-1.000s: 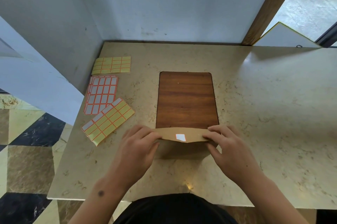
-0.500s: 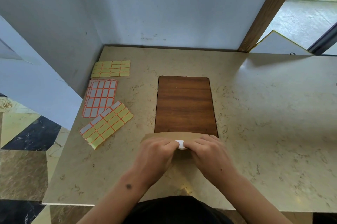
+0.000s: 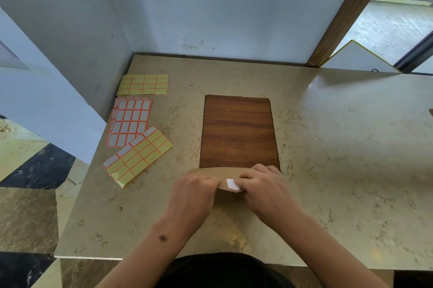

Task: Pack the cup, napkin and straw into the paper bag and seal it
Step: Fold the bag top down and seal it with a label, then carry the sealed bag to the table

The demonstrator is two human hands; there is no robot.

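Both hands, the left hand [image 3: 194,190] and right hand [image 3: 262,186], are pinching the paper bag [image 3: 210,171]'s folded flap around the white sticker [image 3: 232,184], which could be creasing or lifting if pressed unevenly.

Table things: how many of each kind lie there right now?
Label sheets: 3, yellow at the back, white-labelled middle, yellow in front
Wooden board: 1
Paper bag: 1
White sticker on the bag: 1
Total: 6
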